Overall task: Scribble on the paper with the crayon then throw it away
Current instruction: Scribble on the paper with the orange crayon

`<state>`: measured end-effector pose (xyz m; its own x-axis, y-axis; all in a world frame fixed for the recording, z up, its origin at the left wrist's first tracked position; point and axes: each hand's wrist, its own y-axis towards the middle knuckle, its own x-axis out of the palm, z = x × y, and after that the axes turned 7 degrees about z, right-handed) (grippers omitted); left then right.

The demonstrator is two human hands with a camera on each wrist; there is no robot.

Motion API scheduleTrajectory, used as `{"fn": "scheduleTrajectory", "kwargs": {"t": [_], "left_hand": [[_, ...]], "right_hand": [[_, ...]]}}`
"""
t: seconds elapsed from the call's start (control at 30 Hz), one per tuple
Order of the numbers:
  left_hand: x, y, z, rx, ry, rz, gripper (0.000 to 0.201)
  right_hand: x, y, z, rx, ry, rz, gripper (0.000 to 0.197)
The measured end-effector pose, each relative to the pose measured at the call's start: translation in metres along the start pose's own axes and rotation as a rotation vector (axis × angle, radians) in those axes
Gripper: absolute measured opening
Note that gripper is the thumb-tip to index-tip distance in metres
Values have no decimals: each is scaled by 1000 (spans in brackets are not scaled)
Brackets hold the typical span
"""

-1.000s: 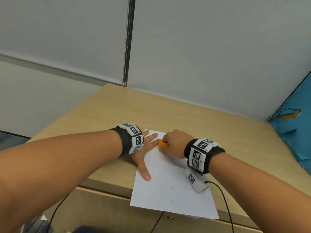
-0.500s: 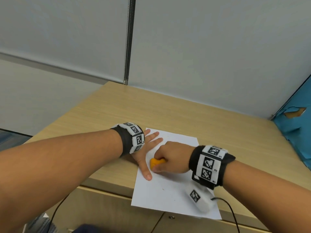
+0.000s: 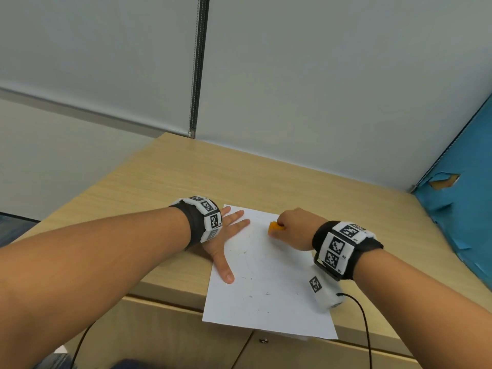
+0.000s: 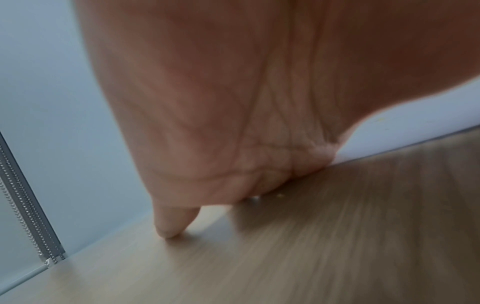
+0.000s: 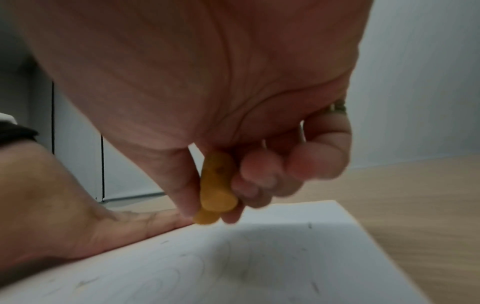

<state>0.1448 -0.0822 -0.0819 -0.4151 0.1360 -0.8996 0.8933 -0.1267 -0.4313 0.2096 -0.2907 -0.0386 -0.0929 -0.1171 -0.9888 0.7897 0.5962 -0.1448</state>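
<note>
on the wooden desk (image 3: 165, 179) the paper (image 3: 269, 296) lies flat, near edge hanging just past the desk front. faint curved lines and a few dark flecks already on it, marks look weak.

left hand (image 3: 226, 235): flat, fingers straight and spread, pressing the paper's left margin, thumb pointing back toward the person. left wrist view shows the palm down on the wood with the paper edge under its far side; it doesn't show the fingers on the paper.

right hand (image 3: 292, 229): fingers curled, thumb and fingertips pinching the orange crayon (image 3: 275, 228). short stubby piece. right wrist view has the crayon (image 5: 215, 189) long axis steep, tip down toward the paper (image 5: 233, 263), and i can't tell if the tip is touching or just above. ring on one finger.

key relation: crayon sits at the far end of the sheet, toward the top edge, to the right of the left hand's fingertips and apart from them. open paper lies back toward the person, so my read is the next stroke pulls toward the body, clear of the left hand.

judgement: scribble step mid-way, throw-away not started. no bin in view. risk: sheet sliding off the overhang if the left hand lifts.
</note>
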Motion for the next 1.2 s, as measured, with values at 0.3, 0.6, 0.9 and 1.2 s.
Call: {"fn": "scheduleTrajectory", "kwargs": {"t": [0.3,0.6,0.9,1.2], "left_hand": [[-3,-27,25,-188,-29,-18,149],[-20,-86,47,-68,99,12,103],[-38,-42,6,-12,-9,41,118],[0,-4,-7,20,39,-23,142]], "right_hand": [[20,-35,2,32,-75,-63,40],[18,-15,-2,-126,-127,8,50],[12,-8,-13,-339,5,107,38],[14,-4,-52,-446,-52,-89,30]]}}
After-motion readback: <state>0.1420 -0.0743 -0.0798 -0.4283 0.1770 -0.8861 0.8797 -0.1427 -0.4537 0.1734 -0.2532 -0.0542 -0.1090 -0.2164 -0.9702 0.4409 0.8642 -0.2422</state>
